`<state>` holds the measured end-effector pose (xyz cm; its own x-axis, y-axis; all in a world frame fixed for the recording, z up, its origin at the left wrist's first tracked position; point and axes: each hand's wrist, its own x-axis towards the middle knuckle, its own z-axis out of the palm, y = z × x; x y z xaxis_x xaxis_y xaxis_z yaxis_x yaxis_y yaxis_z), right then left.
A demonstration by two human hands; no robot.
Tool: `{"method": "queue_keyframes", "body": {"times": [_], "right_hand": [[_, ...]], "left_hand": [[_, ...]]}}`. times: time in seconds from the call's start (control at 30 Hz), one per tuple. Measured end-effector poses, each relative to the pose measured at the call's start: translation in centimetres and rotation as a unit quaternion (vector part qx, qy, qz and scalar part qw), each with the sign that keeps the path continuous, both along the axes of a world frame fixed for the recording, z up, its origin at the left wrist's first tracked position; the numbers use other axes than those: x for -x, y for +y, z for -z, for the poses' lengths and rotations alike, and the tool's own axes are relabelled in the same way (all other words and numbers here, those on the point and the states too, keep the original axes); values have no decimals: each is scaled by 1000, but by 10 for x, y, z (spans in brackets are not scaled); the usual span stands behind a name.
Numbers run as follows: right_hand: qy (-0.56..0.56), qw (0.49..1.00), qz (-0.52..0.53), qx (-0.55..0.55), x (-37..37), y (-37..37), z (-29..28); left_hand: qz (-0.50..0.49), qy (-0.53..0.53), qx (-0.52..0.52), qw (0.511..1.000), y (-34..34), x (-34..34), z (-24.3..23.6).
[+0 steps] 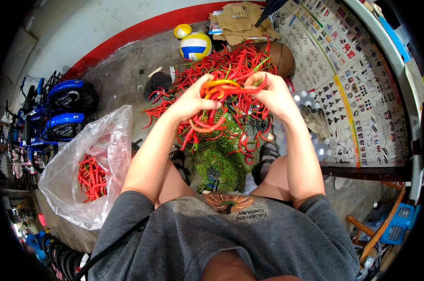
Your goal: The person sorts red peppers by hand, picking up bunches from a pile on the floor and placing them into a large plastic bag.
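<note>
Holding a loose bunch of ripe red and orange chili peppers in the left hand, w/ thumb and fingers curled round it, def clamped and not spread. Prob cupped like that to hold several at once w/o crushing any.

Using the right hand at the other end, w/ thumb and fingertips close together around the green-stemmed tip of one long red chili. Looks pinched there, prob bc of the easy grab at the stem. Can't tell exact contact pts tho, too hidden by the fingers.

Just past the fingertips and also underneath: the big heap of red chilies on the floor, prob there for a short reach. Directly under the fingers, closer to the body: a tangle of thin green stalks, prob handy for letting scraps fall straight down.

Well apart, off to the left of the left fingers: an open clear plastic bag w/ more red chilies inside, prob within arm's reach on purpose.

Beyond the fingertips, by the heap's far edge: a yellow-white-blue volleyball and a brown basketball, prob just stored there tbh.
</note>
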<state>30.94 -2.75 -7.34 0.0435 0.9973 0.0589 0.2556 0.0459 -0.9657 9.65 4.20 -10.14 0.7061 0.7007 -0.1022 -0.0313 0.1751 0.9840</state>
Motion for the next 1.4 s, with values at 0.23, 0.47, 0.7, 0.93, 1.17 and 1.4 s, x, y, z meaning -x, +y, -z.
{"method": "queue_keyframes", "body": {"times": [0.23, 0.47, 0.7, 0.93, 1.17, 1.4], "right_hand": [[-344, 927, 11, -151, 12, -4, 0], [-175, 959, 147, -166, 28, 7, 18], [503, 853, 125, 65, 34, 12, 9], [-128, 961, 123, -214, -14, 16, -4], [-525, 771, 188, -307, -11, 5, -12], [-309, 897, 206, -238, -13, 6, -1]], "left_hand": [[7, 24, -20, 999, 2, 1, 6], [23, -17, -13, 1000, -11, -13, 4], [-4, -1, -20, 1000, -15, -12, 9], [-10, -62, 41, 997, -14, -1, -7], [30, -36, 47, 998, -7, 10, -10], [26, 5, 48, 998, -9, 11, -13]]}}
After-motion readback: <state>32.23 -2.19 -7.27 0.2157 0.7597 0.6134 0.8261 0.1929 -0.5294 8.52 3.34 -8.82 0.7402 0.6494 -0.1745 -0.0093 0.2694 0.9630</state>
